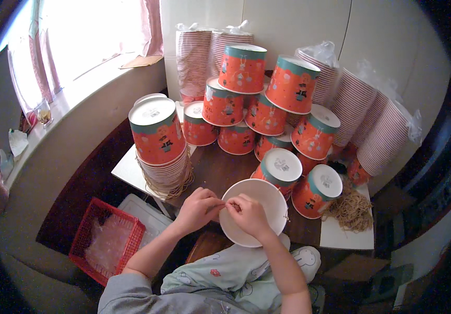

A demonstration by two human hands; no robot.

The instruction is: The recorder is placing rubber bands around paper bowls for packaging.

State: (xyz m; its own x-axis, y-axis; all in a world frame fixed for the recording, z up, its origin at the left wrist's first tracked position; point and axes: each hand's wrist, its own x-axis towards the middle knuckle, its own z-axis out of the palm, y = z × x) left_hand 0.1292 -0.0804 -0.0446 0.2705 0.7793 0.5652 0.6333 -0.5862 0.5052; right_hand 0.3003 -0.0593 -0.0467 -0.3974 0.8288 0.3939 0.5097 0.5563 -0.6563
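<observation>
A large paper bucket [267, 201], white inside, stands mouth up and tilted toward me at the table's front edge. My left hand [200, 209] is at its left rim, thumb and fingers pinched together. Over the bucket's mouth, my right hand [245, 213] is closed, with its fingertips meeting those of the left. Whatever the fingertips hold is too small and covered to make out. A short bit of cord [287, 213] shows at the bucket's right rim. Just beyond stand upside-down orange buckets [317, 191] with green bands and white bases.
Orange buckets [243, 68] are piled upside down across the brown table [209, 170]. At left is a nested bucket stack [157, 131] with cord loops [170, 183] around it. Bagged stacks [358, 102] line the wall. A cord heap [352, 209] lies right, a red basket [134, 235] lower left.
</observation>
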